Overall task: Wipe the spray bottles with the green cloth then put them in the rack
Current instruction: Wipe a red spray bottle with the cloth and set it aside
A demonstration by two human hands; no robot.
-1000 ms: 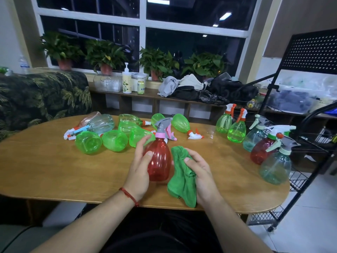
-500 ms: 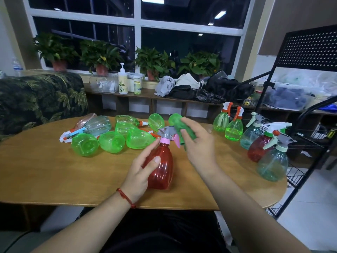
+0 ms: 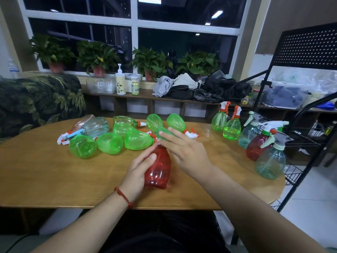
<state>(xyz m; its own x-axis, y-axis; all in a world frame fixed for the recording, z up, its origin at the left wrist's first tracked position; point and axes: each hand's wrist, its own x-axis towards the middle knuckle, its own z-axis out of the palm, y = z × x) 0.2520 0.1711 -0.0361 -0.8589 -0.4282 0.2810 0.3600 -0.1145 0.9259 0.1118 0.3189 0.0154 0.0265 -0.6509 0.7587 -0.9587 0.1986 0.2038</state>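
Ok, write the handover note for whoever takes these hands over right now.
Left hand: grips the red bottle, standing on the table.
Right hand: holds the green cloth over that bottle's spray head.
Five bottles stand upright at the table's right end, beside the rack; a heap lies on its side further back.
Done: unclear which are wiped; none visibly racked.
Left: finish this one, wipe the rest, rack all.

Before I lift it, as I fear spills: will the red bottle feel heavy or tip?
Probably light: the red bottle looks see-through, no liquid visible. Likely steady: it stands on a broad base, left hand holding it.
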